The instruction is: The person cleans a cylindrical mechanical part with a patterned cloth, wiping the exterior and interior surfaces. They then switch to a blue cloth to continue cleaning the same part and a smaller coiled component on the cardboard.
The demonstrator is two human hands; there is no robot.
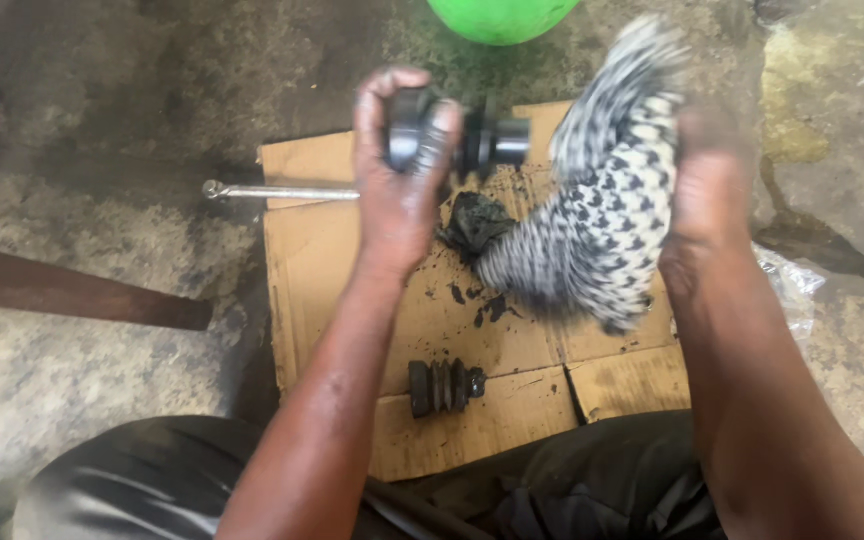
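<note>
wiping down a greasy black cylindrical metal part (pixel 457 140), by the look of it, held up over the far edge of a flattened brown cardboard sheet (pixel 322 270) lying on the rough concrete floor (pixel 82 330). left hand (pixel 399 170) closing tight around the part's thicker end, fingers curled right over it, the stubby shaft end poking out towards the right. right hand (pixel 707 190) gripping a bunched black-and-white patterned rag (pixel 607 190), fingers wrapped about the cloth; blurred, so probably rubbing in motion, with the rag just beside the shaft end and hanging down over the middle of the cardboard sheet. seemingly midway through the cleaning, judging by the dark grease smears and a crumpled black lump (pixel 477 222) sitting on the cardboard below the part. lying near the cardboard's near edge, a second ribbed black rubber-and-metal piece (pixel 444 386), well apart from both hands. resting across the left edge of the cardboard, a long silver metal wrench (pixel 277 191), its ring end out on the floor. showing at the far side of the floor, a bright green round object (pixel 502 15), only partly in view. next move likely calling for a firm left-hand hold and turning the part so the rag can reach the shaft end all round, without dropping it in the grease.
</note>
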